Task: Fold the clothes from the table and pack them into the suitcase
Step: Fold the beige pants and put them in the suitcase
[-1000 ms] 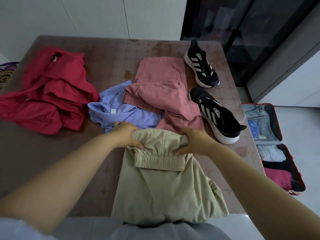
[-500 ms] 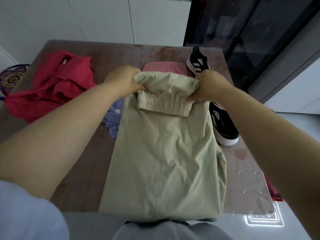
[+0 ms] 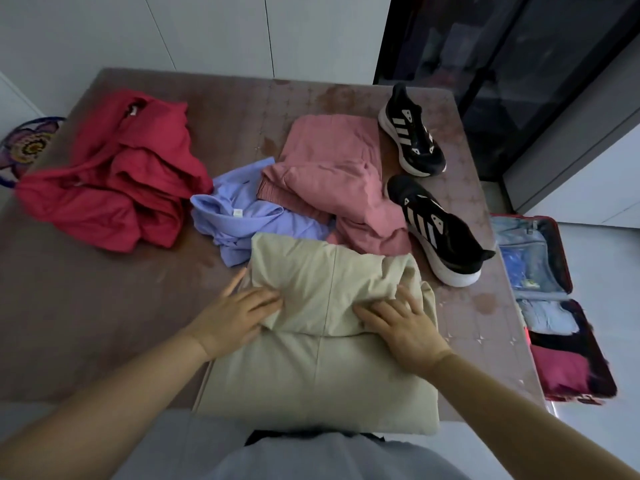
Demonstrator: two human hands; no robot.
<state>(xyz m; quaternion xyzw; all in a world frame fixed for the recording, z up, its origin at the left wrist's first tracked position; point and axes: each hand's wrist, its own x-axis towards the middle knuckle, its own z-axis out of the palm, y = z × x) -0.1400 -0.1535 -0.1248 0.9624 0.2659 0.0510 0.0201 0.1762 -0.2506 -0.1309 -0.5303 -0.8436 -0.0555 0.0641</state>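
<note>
Since half a second ago the trousers (image 3: 311, 358) have come down from mid-air, where both hands held the waistband up, and now lie folded over on themselves at the near edge of the table (image 3: 86, 323), right of its middle. I see the upper layer doubled back over the lower one, with its far fold touching the shirt (image 3: 239, 216).

My left hand (image 3: 235, 317) lies flat on the left side of that upper layer, fingers straight and spread, one reaching out onto the table; it grips nothing. My right hand (image 3: 401, 323) presses flat on the right side the same way, fingers spread over the cloth, nothing pinched.

Just beyond the trousers the blue shirt lies crumpled near the table's middle, and a pink garment (image 3: 332, 168) is heaped beside it, partly on top of it. A red garment (image 3: 117, 174) is bunched toward the far left corner. Two black shoes stand along the right edge: the near shoe (image 3: 440, 233) touches the pink garment, and the far shoe (image 3: 412, 140) sits by the far right corner.

An open suitcase (image 3: 565, 258) lies on the floor beside the right edge, with folded cloth in it.
</note>
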